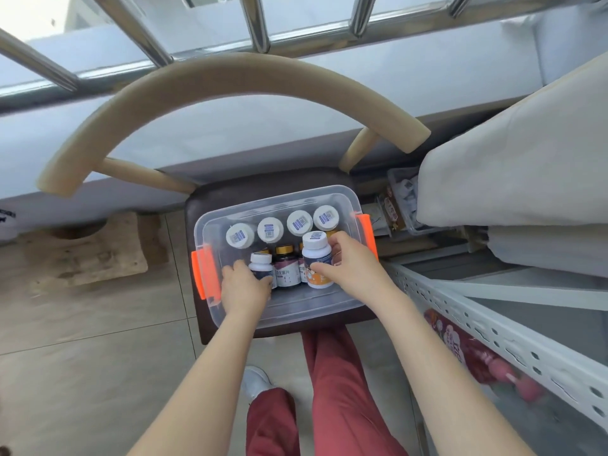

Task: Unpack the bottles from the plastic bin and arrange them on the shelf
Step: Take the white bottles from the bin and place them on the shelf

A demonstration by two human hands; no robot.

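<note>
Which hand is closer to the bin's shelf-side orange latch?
Right. The right hand, gripping a white bottle, is just beside that latch; the left hand holds a small bottle at the opposite end of the bin.

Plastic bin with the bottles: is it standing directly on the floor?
No, the plastic bin rests on the dark chair seat, raised above the tiled floor.

The gold-capped dark bottle [287,271] carries a label reading "生菌片".
</note>
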